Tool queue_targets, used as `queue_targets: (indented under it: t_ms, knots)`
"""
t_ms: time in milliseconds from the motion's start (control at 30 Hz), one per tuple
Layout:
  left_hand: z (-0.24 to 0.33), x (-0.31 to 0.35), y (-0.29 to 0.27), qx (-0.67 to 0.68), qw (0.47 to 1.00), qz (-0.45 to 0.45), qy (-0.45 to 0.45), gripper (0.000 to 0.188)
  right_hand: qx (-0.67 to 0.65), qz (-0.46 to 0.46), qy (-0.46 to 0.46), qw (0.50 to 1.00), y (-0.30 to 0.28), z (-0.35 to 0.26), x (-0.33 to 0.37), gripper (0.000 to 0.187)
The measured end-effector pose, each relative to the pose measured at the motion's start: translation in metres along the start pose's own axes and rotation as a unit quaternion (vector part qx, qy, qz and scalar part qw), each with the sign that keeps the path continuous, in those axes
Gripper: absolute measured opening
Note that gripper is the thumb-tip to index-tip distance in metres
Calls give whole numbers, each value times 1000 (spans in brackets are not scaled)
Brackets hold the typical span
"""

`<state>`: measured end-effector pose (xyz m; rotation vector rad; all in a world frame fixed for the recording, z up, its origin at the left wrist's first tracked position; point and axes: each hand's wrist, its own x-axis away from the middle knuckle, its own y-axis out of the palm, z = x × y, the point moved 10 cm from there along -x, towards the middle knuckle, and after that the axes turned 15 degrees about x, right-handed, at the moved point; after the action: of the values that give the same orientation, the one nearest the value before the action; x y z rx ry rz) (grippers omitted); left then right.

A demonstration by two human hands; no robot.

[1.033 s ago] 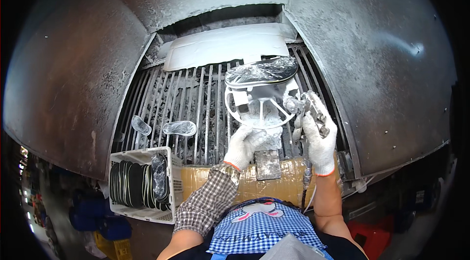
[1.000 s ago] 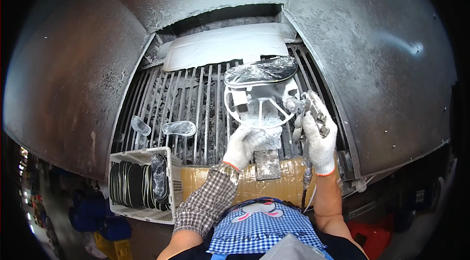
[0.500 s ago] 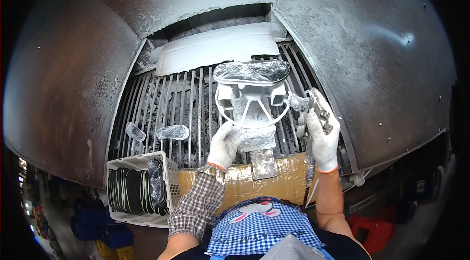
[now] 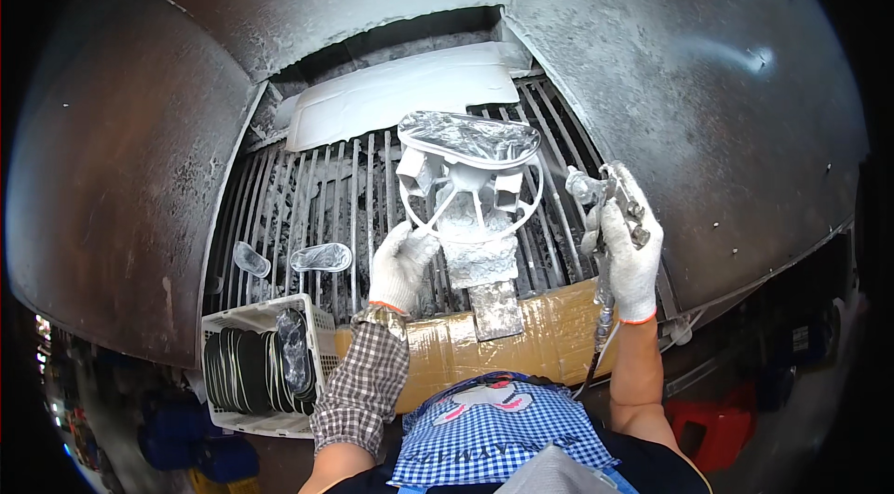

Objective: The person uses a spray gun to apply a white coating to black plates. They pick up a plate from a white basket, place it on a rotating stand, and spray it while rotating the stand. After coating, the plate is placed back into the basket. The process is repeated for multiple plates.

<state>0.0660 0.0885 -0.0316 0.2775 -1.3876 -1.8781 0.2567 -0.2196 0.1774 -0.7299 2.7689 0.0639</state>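
Note:
My right hand (image 4: pixel 631 259), in a white knit glove, is closed round a paint-crusted spray gun (image 4: pixel 585 185); its nozzle points left toward the stand. My left hand (image 4: pixel 400 269), also gloved, has its fingers curled at the near left rim of a white-coated turning wheel (image 4: pixel 468 239). On the wheel's block supports rests a long oval piece (image 4: pixel 470 138), its face covered in shiny film and its edge white. It sits slightly tilted, its right end nearer me. A crusted pedestal (image 4: pixel 481 261) stands under the wheel.
Two small film-covered oval pieces (image 4: pixel 321 257) lie on the metal grate (image 4: pixel 372 187) at left. A white plastic basket (image 4: pixel 321 322) holds several dark oval pieces. Taped cardboard (image 4: pixel 549 331) lines the near edge. Metal booth walls (image 4: pixel 689 121) rise around; a white sheet (image 4: pixel 400 94) lies behind.
The wheel and its oval piece have turned a little, the right end coming nearer me. My left hand has shifted left along the rim. The spray gun has moved slightly right, away from the wheel.

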Motion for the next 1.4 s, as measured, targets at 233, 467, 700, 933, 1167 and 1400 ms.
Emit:
queue_targets:
  t_ms: [233, 467, 700, 933, 1167, 1400]
  knots:
    - [9, -7, -7, 43, 998, 35, 43, 20, 13, -22, 28, 999, 5, -15, 21, 55]
    - [-63, 22, 6, 31, 999, 10, -37, 24, 39, -37, 23, 998, 9, -18, 26, 54]
    - [-84, 39, 41, 62, 996, -21, -67, 37, 23, -26, 24, 999, -1, -19, 27, 54]
    - [-58, 26, 19, 50, 997, -12, -57, 40, -19, -39, 23, 999, -4, -9, 28, 52]
    - [-30, 22, 19, 4, 1000, -17, -22, 42, -29, -65, 22, 997, 3, -3, 26, 53]
    - [-6, 9, 16, -40, 998, -34, -26, 45, -67, -82, 34, 994, 15, 4, 25, 53]
